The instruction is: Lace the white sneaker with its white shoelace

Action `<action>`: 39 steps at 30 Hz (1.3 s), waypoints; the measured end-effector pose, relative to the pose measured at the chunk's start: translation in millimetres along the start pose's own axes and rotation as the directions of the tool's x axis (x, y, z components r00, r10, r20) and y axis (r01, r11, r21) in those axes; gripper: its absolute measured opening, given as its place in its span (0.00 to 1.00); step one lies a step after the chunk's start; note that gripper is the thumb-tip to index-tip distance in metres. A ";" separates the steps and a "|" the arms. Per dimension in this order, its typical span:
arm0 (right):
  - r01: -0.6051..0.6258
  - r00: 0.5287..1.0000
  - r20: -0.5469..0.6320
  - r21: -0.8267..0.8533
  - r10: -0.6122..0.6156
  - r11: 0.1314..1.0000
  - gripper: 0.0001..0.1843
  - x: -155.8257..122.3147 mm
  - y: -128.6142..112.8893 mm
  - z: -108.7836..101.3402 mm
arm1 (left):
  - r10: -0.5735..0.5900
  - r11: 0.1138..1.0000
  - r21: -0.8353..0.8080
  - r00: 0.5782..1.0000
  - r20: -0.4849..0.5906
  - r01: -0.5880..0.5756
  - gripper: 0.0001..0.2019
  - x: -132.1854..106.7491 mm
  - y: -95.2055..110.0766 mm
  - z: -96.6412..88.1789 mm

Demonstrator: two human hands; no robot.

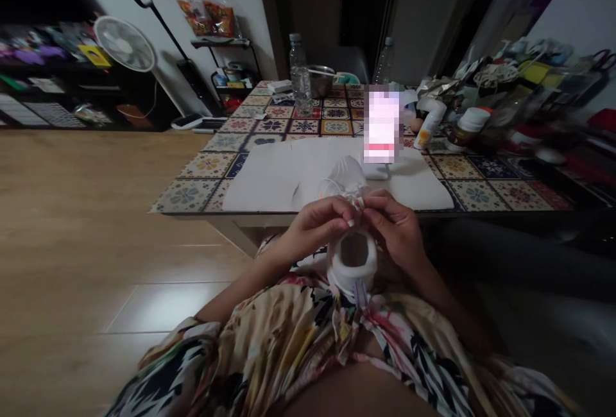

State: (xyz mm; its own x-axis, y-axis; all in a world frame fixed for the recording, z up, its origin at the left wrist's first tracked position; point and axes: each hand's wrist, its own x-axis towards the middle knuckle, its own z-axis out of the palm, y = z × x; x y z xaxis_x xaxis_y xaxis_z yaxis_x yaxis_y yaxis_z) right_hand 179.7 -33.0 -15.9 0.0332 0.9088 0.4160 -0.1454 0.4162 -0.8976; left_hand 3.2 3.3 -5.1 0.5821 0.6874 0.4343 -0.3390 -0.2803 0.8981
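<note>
The left hand [312,232] and right hand [393,229] meet at lower centre of the frame, nearly closed, fingertips pinching a thin white cord [359,200] between them. Just below, a white fabric piece [352,276] with a rounded opening rests against the floral dress [289,333] in the lap, a puffed white fold [344,176] rising behind the hands. Purple strips [360,293] hang beneath it. Beyond lies a white paper sheet [269,176] on the tiled counter [202,189], with a water bottle [299,67] and steel bowl [320,80] at its far edge
</note>
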 end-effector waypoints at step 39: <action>0.430 0.876 0.428 -0.492 -0.220 0.757 0.08 -5.3 -34.6 -18.2 | -0.180 0.983 -0.073 0.968 -0.175 0.170 0.12 6.3 1.5 12.6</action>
State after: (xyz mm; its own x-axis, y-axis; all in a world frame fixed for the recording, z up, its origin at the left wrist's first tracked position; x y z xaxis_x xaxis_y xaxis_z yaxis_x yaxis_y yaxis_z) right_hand 202.6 -51.7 10.3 -0.3626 0.6918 0.6245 0.3911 0.7212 -0.5718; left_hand 15.7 -1.3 -0.2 0.4953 0.8331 0.2463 -0.2879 -0.1101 0.9513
